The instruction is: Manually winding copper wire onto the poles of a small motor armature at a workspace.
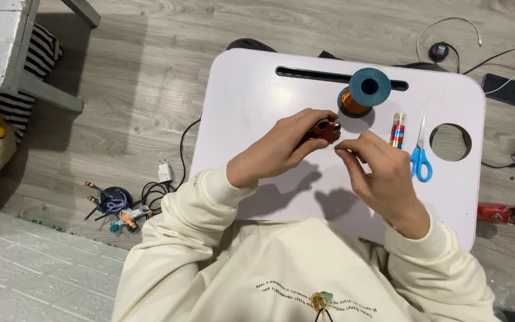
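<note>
My left hand [281, 148] grips a small brown coil-wound part [325, 129] above a white lap table [251, 101]. My right hand [379, 176] pinches the end of a thin wire [336, 147] right beside that part, thumb and forefinger closed on it. A blue-capped spool of copper wire [362, 92] stands upright just behind the hands.
Blue-handled scissors [419, 156] and a small red-and-blue tube [398, 130] lie right of the hands, next to a round hole [450, 142] in the table. On the grey wood floor lie a white charger with cable [164, 173], small figures [117, 206], a phone [508, 90] and a red wrapper [503, 213].
</note>
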